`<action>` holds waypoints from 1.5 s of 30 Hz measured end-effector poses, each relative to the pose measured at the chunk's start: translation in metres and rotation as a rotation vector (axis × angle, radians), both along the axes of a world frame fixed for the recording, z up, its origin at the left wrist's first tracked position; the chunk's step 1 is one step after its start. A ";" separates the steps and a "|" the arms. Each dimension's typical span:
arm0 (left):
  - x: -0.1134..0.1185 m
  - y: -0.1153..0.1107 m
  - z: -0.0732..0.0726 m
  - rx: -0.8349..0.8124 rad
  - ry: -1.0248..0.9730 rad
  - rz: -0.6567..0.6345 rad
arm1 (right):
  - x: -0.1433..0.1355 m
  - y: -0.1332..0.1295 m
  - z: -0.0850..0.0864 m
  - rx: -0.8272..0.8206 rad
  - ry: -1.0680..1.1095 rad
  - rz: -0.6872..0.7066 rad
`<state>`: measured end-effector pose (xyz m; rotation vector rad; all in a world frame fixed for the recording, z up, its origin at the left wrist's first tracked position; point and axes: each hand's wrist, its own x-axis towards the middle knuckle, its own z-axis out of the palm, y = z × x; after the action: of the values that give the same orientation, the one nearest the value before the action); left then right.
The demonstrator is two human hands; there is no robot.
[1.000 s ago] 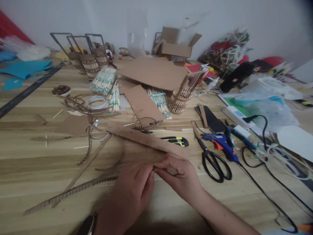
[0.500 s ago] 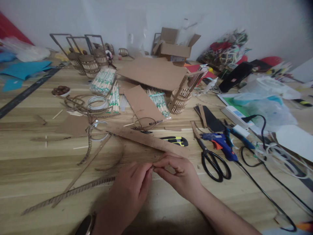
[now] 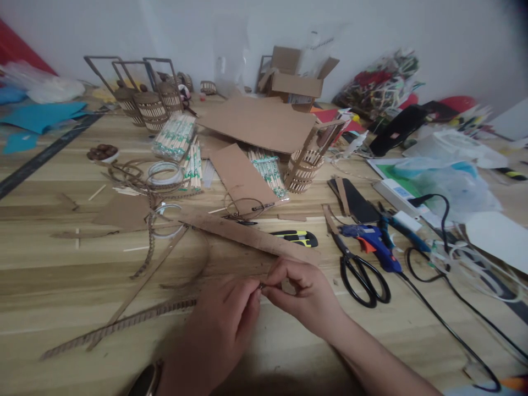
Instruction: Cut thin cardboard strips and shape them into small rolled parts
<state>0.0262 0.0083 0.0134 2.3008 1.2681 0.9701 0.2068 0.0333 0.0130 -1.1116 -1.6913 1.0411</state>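
My left hand (image 3: 226, 324) is closed, thumb pressed to its fingers, at the lower middle. Its fingertips meet those of my right hand (image 3: 305, 297), which pinches from the right. Between them is a tiny dark bit, too small to name. A ribbed cardboard strip (image 3: 119, 327) runs out leftward from beside my left hand, crossing a thinner strip (image 3: 142, 291); whether my left hand holds it is hidden. Just beyond my hands lies a flat cardboard strip (image 3: 247, 236), near a yellow-black cutter (image 3: 295, 237). Black-handled scissors (image 3: 363, 278) rest right of my right hand.
A blue glue gun (image 3: 377, 245) with its cable lies at the right, by a dark phone-like slab (image 3: 357, 201). Farther back stand a slatted bucket (image 3: 303, 171), cardboard sheets (image 3: 259, 124), packs of sticks (image 3: 175, 135) and a bowl of brown balls (image 3: 102, 154).
Both hands have shifted slightly right, fingertips still together. The ribbed strip's left end has moved slightly right and up.
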 end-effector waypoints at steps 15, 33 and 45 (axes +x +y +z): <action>-0.002 0.003 0.001 -0.120 0.003 -0.064 | 0.000 -0.002 -0.002 0.109 -0.152 0.027; 0.000 0.000 0.005 -0.150 -0.040 -0.045 | -0.001 -0.003 -0.008 0.376 -0.263 -0.010; 0.000 0.003 0.005 -0.355 -0.081 0.062 | 0.000 -0.005 -0.004 0.394 -0.181 -0.018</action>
<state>0.0258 0.0114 0.0187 1.9439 1.3604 0.7749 0.2064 0.0282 0.0094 -0.9795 -1.9221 0.5712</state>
